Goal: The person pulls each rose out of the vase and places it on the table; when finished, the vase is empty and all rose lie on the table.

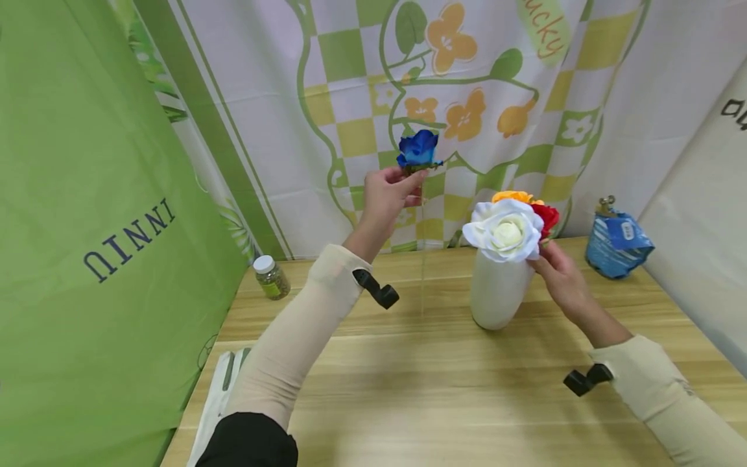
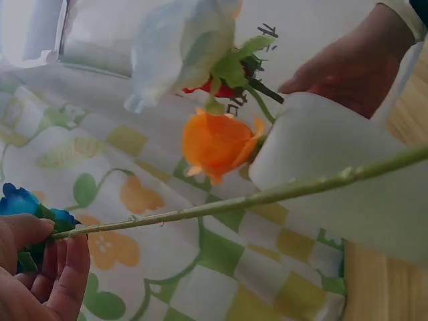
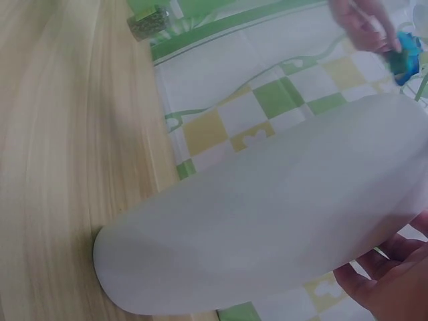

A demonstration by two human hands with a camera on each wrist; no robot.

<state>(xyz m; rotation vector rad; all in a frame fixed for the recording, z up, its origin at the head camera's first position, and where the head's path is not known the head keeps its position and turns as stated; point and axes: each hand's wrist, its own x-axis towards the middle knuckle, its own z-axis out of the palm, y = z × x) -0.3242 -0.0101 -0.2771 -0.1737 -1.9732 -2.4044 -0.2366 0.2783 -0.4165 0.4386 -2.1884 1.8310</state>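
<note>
In the head view, my left hand point(image 1: 392, 198) pinches a blue artificial rose point(image 1: 419, 149) just under its bloom. Its long green stem point(image 2: 267, 194) hangs down over the table and crosses the left wrist view. To the right stands a white vase point(image 1: 498, 292), slightly tilted in the head view. My right hand point(image 1: 561, 282) grips the vase's upper right side near the rim, fingers partly hidden behind it. A white rose point(image 1: 506, 230), an orange rose point(image 2: 221, 144) and a red rose point(image 1: 546, 219) rise from the vase mouth. The blue rose is held left of them, apart from the vase.
A blue bag point(image 1: 618, 243) with a gold clip stands at the back right of the wooden table point(image 1: 455, 395). At the back left is a small jar point(image 1: 272, 277) with a white lid. A white packet point(image 1: 218, 389) lies at the left edge. A patterned curtain point(image 1: 262, 130) hangs behind.
</note>
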